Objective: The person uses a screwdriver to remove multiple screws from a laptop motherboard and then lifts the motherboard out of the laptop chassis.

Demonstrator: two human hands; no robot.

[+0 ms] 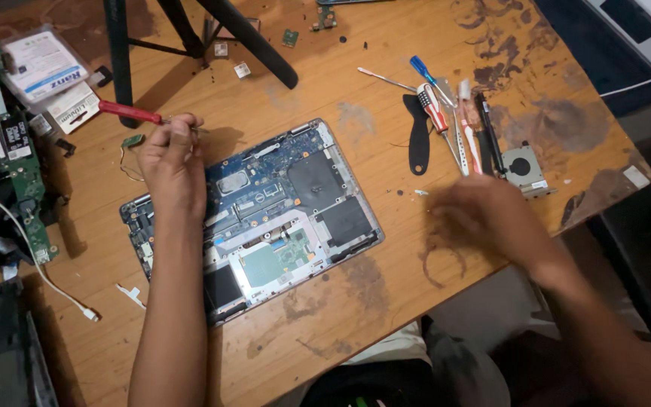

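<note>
The left hand (172,162) pinched a red-handled screwdriver (129,113) over the opened laptop (280,218) at table centre — the right hand (484,215), blurred at three o'clock, grip unclear, near scattered tools (453,120).

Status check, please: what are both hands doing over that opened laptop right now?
Left hand grips red-handled screwdriver at the opened laptop. Right hand blurred, empty as far as visible, near tool pile. Nothing blocking.
</note>
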